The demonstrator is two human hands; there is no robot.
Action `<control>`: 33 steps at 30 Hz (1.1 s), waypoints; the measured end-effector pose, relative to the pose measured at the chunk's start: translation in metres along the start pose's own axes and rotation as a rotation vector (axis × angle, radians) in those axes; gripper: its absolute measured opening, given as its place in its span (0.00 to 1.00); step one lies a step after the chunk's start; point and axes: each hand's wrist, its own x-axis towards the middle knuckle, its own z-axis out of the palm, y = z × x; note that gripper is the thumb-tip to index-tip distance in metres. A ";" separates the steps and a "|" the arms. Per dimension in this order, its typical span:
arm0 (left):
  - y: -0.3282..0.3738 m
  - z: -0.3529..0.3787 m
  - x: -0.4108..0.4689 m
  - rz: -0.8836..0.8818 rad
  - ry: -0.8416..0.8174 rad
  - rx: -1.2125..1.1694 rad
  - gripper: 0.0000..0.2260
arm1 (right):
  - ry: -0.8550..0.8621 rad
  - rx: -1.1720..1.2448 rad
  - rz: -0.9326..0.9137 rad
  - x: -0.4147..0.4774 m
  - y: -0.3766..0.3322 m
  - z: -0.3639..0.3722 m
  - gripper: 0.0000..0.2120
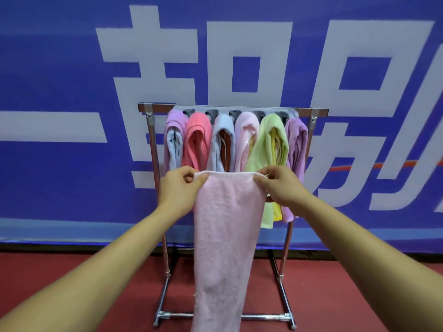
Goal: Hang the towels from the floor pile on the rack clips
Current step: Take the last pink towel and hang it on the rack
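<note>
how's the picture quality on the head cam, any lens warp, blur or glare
Head view: wide-angle warp bows the banner along its lower edge and tilts the rack posts inward toward the floor. Head view light is flat, with no hard shadows and only small glints on the rack's chrome base. The pink towel at centre is sharp, while the banner lettering goes soft toward the edges.

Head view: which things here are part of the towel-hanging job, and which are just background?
Job: pink towel, pinched by left hand and right hand; rack; clips; hung towels.
Background: blue banner; red floor.
</note>
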 end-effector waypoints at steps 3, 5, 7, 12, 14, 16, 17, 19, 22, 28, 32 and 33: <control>0.007 0.005 0.000 -0.132 0.000 -0.145 0.11 | -0.012 0.159 0.111 0.000 0.000 0.002 0.13; 0.011 0.009 -0.003 -0.234 0.026 -0.248 0.11 | -0.020 0.278 0.174 -0.002 -0.004 0.007 0.11; 0.015 0.013 -0.007 -0.301 0.055 -0.306 0.10 | -0.026 0.376 0.205 -0.005 -0.009 0.012 0.07; 0.035 0.024 -0.024 -0.256 0.069 -0.326 0.07 | 0.019 0.456 0.188 -0.013 -0.018 0.030 0.10; 0.043 0.029 -0.032 -0.196 0.051 -0.308 0.06 | 0.043 0.428 0.146 -0.015 -0.020 0.036 0.09; 0.047 0.034 -0.039 -0.150 0.044 -0.266 0.06 | 0.065 0.410 0.117 -0.018 -0.021 0.038 0.09; 0.048 0.036 -0.043 -0.151 0.038 -0.274 0.06 | 0.073 0.407 0.107 -0.020 -0.020 0.038 0.08; 0.051 0.039 -0.050 -0.193 -0.001 -0.349 0.08 | 0.066 0.409 0.088 -0.023 -0.020 0.038 0.07; 0.053 0.040 -0.058 -0.273 -0.034 -0.535 0.11 | 0.017 0.421 0.071 -0.029 -0.020 0.039 0.09; 0.042 0.032 -0.056 -0.312 -0.131 -0.707 0.13 | 0.037 0.437 0.038 -0.032 -0.018 0.036 0.05; -0.003 0.035 -0.052 -0.058 -0.058 -0.356 0.14 | 0.070 0.300 -0.057 -0.032 -0.024 0.032 0.07; -0.011 0.037 -0.052 -0.018 -0.082 -0.321 0.19 | 0.070 0.302 -0.079 -0.032 -0.028 0.031 0.07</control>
